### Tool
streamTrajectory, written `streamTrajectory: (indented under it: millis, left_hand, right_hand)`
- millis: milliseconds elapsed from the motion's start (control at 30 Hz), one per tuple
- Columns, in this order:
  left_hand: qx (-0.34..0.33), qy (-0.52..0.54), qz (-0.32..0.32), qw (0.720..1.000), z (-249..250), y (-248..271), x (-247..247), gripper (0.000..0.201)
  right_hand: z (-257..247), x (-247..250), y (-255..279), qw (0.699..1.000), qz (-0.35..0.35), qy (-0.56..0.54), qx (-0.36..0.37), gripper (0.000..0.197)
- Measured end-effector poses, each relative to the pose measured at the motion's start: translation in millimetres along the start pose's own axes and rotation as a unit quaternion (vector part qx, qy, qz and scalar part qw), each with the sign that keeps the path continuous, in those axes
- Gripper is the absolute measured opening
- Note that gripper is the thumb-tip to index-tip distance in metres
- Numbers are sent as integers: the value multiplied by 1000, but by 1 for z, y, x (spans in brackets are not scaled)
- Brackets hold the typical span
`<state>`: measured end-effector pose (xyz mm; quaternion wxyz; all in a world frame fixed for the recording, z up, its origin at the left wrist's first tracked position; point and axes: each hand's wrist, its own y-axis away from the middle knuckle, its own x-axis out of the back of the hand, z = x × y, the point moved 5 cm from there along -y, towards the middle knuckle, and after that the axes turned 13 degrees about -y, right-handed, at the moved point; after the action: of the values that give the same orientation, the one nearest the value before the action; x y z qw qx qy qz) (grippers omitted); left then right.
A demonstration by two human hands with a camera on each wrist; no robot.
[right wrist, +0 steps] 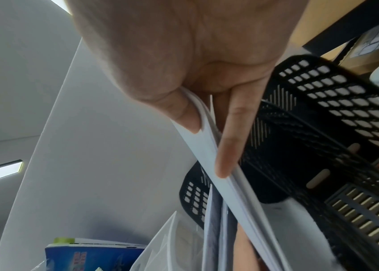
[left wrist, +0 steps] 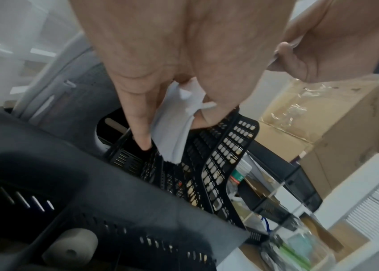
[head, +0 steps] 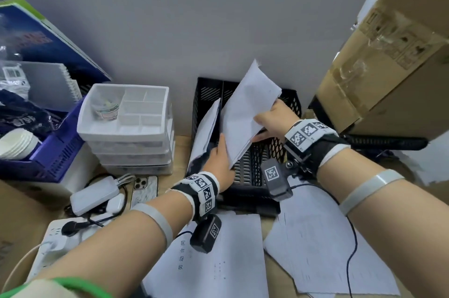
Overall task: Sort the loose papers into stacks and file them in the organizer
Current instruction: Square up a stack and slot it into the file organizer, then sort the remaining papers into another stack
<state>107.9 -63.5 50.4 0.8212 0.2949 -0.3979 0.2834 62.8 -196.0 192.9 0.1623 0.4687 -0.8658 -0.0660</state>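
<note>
A black mesh file organizer (head: pixel 290 103) stands against the wall, with some papers (head: pixel 206 125) leaning in its left slot. Both hands hold a white paper stack (head: pixel 245 112) tilted over the organizer's middle slot. My left hand (head: pixel 220 164) grips the stack's lower corner (left wrist: pixel 174 135). My right hand (head: pixel 274 119) pinches its right edge (right wrist: pixel 209 146) between thumb and fingers (right wrist: pixel 227 143). More loose sheets (head: pixel 218 258) and a second pile (head: pixel 323 244) lie on the desk in front.
White stacked drawer trays (head: pixel 126 125) sit left of the organizer, a blue basket (head: pixel 56 149) further left. A phone (head: pixel 144 188), power bank (head: pixel 93 196) and power strip (head: pixel 56 241) lie near my left arm. A large cardboard box (head: pixel 388 59) stands at right.
</note>
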Motion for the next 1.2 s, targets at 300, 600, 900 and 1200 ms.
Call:
streamTrajectory:
  millis: [300, 600, 900, 1200]
  left_hand:
    - [86, -51, -16, 995, -36, -29, 6, 37]
    - [56, 124, -4, 991, -62, -26, -25, 7]
    - [176, 63, -79, 979, -168, 47, -54, 12]
    - [286, 42, -111, 951, -206, 134, -92, 56]
  right_hand:
    - [34, -42, -29, 999, -1, 24, -29, 28]
    - [80, -71, -10, 994, -41, 98, 6, 20]
    - [240, -25, 57, 960, -28, 208, -186, 6]
    - [345, -29, 126, 932, -131, 152, -303, 31]
